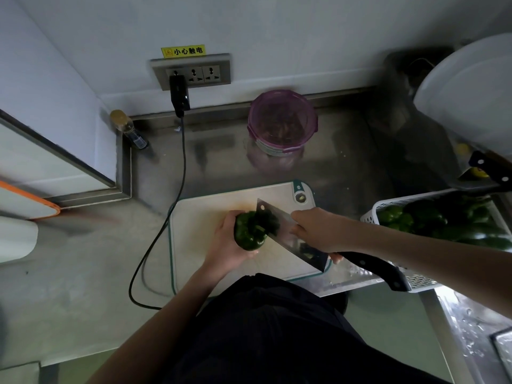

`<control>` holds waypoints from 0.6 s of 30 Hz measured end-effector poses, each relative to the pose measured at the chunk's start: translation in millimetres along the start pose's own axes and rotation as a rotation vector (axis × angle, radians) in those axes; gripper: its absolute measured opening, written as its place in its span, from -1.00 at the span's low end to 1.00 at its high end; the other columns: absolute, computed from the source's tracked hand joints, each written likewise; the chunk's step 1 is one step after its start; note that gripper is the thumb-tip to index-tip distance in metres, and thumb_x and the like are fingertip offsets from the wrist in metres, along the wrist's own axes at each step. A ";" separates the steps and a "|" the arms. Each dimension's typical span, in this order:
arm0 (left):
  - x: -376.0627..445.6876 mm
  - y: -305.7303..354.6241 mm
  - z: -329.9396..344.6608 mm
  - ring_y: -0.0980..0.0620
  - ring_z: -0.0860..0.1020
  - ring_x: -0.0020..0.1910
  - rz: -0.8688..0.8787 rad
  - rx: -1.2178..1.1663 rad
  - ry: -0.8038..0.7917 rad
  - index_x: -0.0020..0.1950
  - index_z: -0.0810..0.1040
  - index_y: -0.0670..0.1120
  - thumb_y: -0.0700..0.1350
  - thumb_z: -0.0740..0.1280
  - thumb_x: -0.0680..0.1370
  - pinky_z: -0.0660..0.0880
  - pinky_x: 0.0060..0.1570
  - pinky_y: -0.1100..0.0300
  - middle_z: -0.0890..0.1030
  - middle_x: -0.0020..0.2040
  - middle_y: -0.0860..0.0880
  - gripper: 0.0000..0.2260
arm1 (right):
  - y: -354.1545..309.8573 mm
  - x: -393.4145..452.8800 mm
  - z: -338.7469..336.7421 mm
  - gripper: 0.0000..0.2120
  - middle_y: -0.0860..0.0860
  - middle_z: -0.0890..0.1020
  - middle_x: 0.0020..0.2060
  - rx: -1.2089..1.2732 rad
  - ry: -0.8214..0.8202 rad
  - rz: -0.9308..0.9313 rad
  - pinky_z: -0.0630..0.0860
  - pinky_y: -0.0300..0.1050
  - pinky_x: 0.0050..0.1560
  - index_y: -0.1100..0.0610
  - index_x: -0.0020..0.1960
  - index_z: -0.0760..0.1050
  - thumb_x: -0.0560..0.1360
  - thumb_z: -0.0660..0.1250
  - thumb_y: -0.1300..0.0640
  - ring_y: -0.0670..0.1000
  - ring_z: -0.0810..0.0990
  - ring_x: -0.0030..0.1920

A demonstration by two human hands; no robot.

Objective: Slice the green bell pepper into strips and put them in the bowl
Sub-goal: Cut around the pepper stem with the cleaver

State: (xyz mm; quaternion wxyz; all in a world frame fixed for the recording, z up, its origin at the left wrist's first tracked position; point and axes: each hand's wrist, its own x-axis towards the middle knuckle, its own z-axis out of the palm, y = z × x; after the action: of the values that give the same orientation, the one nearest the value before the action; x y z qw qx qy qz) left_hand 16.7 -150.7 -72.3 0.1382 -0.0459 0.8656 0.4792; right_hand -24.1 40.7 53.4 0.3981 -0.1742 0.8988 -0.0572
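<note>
A dark green bell pepper [247,231] rests on the white cutting board [199,217] in the middle of the steel counter. My left hand [225,245] cups the pepper from its left and near side. My right hand [318,231] grips a cleaver [291,236] where the blade meets the black handle, and the blade lies against the pepper's right side. A round clear bowl with a purple rim [282,120] stands behind the board, near the wall; its contents are dark and unclear.
A white perforated basket [371,214] holding several green peppers sits right of the board. A black cable [177,189] runs from the wall socket down past the board's left edge. A small bottle [128,128] stands at the back left. A large white basin [471,90] and another knife handle [490,167] are at the far right.
</note>
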 end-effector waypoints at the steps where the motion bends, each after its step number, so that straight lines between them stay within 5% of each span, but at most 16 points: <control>1: -0.6 0.1 0.6 0.00 0.46 0.17 -0.003 -0.009 0.008 0.22 0.35 0.03 -0.12 0.60 0.17 0.47 0.12 0.11 0.47 0.13 0.07 -0.30 | -1.2 -0.4 -0.8 -0.80 0.08 0.45 -0.18 -0.008 0.000 -0.010 0.31 -0.17 -0.17 0.15 -0.06 0.31 0.66 0.03 0.08 0.05 0.44 -0.17; 4: -2.8 -1.3 1.7 0.00 0.46 0.16 0.024 -0.021 0.034 0.20 0.34 0.03 -0.11 0.63 0.15 0.47 0.11 0.10 0.45 0.09 0.09 -0.28 | -4.8 -0.2 1.8 -0.81 0.14 0.58 -0.06 -0.082 0.006 -0.018 0.37 -0.18 -0.22 0.23 0.14 0.35 0.65 0.08 0.14 0.07 0.53 -0.16; 8: -5.6 -5.2 0.4 -0.05 0.43 0.18 0.104 0.014 0.031 0.27 0.34 -0.16 -0.12 0.64 0.17 0.44 0.14 0.03 0.42 0.11 0.02 -0.23 | -6.3 -1.2 -4.1 -0.87 0.12 0.61 -0.04 -0.130 0.019 0.000 0.57 -0.08 -0.13 0.18 0.14 0.36 0.62 0.12 0.20 0.08 0.60 -0.13; 18: -11.3 -18.5 5.8 -0.05 0.43 0.10 0.151 0.021 0.134 0.18 0.33 -0.30 -0.18 0.65 0.15 0.39 0.04 0.13 0.44 0.10 -0.12 -0.25 | -24.3 -29.0 -37.2 -0.77 0.10 0.56 0.06 -0.193 0.206 -0.036 0.53 -0.05 -0.01 0.18 0.24 0.34 0.62 0.12 0.11 0.11 0.60 0.02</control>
State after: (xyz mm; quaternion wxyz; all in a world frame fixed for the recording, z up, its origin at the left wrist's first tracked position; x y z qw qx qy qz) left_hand 32.5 -156.4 -87.1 0.0441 -0.0112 0.8788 0.4751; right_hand -26.9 27.1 104.6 0.2842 -0.2210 0.9329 0.0050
